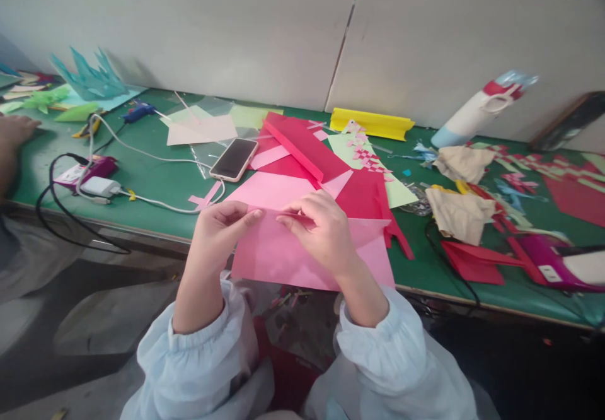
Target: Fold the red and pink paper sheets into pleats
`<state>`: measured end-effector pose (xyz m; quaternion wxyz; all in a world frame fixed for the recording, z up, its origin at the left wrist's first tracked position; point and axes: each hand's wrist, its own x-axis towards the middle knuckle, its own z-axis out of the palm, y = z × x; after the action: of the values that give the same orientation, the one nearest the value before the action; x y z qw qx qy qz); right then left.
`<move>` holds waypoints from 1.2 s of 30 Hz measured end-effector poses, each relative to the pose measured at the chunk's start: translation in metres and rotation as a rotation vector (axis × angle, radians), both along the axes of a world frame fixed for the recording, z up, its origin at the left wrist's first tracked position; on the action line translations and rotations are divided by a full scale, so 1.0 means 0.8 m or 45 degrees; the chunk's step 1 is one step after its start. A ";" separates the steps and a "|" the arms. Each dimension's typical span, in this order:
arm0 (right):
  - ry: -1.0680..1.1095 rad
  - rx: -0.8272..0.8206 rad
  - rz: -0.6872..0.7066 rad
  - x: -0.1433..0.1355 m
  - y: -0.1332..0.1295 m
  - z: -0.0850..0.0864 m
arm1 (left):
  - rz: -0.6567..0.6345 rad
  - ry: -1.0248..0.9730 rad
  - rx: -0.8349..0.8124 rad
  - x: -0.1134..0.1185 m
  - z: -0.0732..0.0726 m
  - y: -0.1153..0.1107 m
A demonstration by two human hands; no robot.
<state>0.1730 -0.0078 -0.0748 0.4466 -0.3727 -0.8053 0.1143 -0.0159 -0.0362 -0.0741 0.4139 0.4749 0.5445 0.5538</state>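
Observation:
A sheet of pink paper (pixel 293 259) hangs partly over the front edge of the green table, under and between my hands. My left hand (pixel 222 227) pinches the sheet's upper edge between thumb and fingers. Close beside it, my right hand (pixel 321 227) is closed with thumb against fingers on the same edge, which looks folded there. More pink paper and red paper (pixel 362 196) lie just beyond my hands. A long folded red strip (pixel 295 152) rests across the red sheets.
A phone (pixel 234 159) lies beyond my left hand, near a white charger (pixel 100 186) with cables and a blue glue gun (pixel 138 111). A white bottle (pixel 482 111) leans at the back right. Another person's hand (pixel 16 130) rests at the far left.

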 end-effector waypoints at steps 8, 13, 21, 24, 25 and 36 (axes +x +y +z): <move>0.008 -0.114 0.003 -0.001 -0.008 0.014 | 0.037 0.072 0.015 -0.001 -0.002 -0.002; 0.027 -0.175 0.037 0.000 -0.007 0.015 | 0.046 0.056 0.002 0.000 -0.002 -0.003; 0.064 -0.264 0.045 0.001 -0.006 0.016 | -0.071 0.022 -0.036 -0.001 0.002 -0.005; 0.073 -0.266 0.024 0.003 -0.004 0.015 | -0.255 -0.044 -0.132 0.000 0.008 -0.006; 0.063 -0.251 0.022 0.004 -0.004 0.014 | -0.308 -0.082 -0.162 0.001 0.010 -0.007; -0.163 -0.086 0.062 0.013 0.005 0.007 | -0.388 -0.166 -0.120 0.003 0.011 -0.004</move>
<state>0.1838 -0.0036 -0.0692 0.3784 -0.3745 -0.8367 0.1281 -0.0131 -0.0390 -0.0656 0.5494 0.4952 0.4635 0.4880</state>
